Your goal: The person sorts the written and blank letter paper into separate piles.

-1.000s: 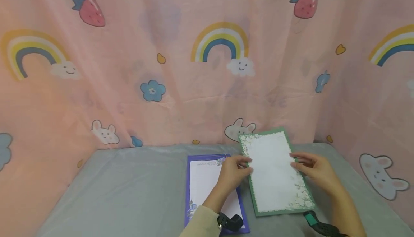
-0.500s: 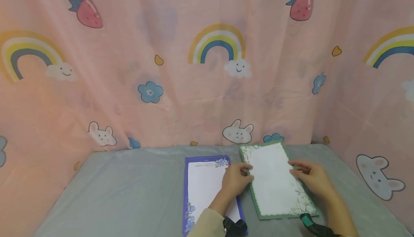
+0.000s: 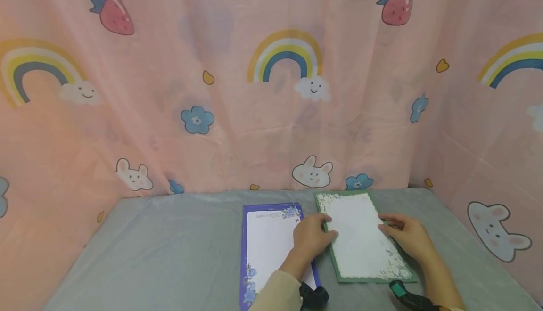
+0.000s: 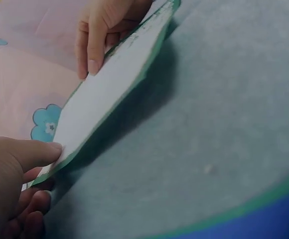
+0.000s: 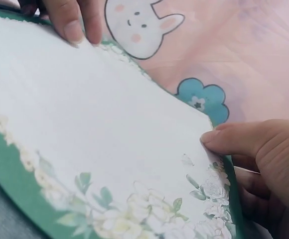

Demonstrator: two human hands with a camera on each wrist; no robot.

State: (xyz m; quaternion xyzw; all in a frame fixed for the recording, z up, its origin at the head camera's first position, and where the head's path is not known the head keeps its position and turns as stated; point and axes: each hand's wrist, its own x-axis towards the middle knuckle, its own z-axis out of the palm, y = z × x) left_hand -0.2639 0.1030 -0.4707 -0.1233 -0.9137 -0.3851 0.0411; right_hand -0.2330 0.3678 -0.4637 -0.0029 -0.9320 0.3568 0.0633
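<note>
A green-bordered sheet of floral letter paper (image 3: pixel 354 240), white in the middle with pale flowers at two corners, is held between both hands right of centre. My left hand (image 3: pixel 313 237) pinches its left edge, thumb on top and fingers beneath. My right hand (image 3: pixel 408 237) grips the right edge the same way; its thumb (image 5: pixel 229 138) lies on the white face. In the left wrist view, the green sheet (image 4: pixel 107 94) stands tilted over the cloth and casts a shadow. A purple-bordered sheet of floral letter paper (image 3: pixel 267 245) lies to the left, partly hidden by my left forearm.
A grey cloth (image 3: pixel 169 249) covers the table. Behind it hangs a pink curtain (image 3: pixel 237 160) printed with rainbows, rabbits and strawberries. Black straps with devices sit on the left wrist (image 3: pixel 314 297) and the right wrist (image 3: pixel 409 297).
The green letter paper has come down towards the table, with both hands still gripping its sides. Its top edge no longer covers the rabbit and the blue flower on the curtain.
</note>
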